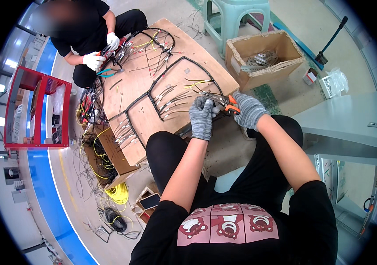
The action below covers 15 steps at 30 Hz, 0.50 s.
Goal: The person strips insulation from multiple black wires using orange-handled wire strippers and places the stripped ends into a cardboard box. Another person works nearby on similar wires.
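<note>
My right hand (pixel 250 111), in a grey knit glove, is closed around the orange handles of a pair of pliers (pixel 231 106). The jaws point left, toward my other hand. In a matching glove, my left hand (pixel 201 117) has its fingers pinched together at the jaws, on what looks like a thin wire; its end is hidden among the fingers. Both hands are over the near right edge of a wooden board (pixel 184 42). A black wire harness (pixel 151 90) lies on the board, with short dark branches, white tags and a few yellow-green wires.
Across the board a person in white gloves (pixel 94 61) handles wires, near teal-handled pliers (pixel 109 72). A carton of metal parts (pixel 237 55) and a green stool (pixel 237 15) stand beyond the board. At left are a red rack (pixel 38 145), a wire-filled carton (pixel 120 161) and yellow coils (pixel 118 193).
</note>
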{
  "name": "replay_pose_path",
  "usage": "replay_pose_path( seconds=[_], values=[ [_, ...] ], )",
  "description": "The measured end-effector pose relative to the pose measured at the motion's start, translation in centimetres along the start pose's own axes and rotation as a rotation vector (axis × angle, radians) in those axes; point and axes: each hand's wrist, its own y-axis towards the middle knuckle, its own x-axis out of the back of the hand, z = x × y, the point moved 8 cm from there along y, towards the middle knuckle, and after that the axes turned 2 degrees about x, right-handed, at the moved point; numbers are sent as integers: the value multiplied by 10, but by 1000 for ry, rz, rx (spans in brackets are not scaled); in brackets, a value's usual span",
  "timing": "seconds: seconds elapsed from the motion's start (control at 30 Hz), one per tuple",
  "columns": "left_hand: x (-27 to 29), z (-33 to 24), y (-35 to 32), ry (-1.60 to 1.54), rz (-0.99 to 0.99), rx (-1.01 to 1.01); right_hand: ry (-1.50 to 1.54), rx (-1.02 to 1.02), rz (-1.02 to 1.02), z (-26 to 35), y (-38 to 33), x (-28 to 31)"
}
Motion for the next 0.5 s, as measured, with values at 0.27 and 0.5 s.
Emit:
replay_pose_path(
  seconds=[0.27, 0.5],
  values=[
    [3, 6, 4, 1, 25, 3, 25, -14, 30, 0, -1, -1],
    [-12, 7, -1, -241, 254, 33, 105, -10, -41, -7, 1, 2]
  ],
)
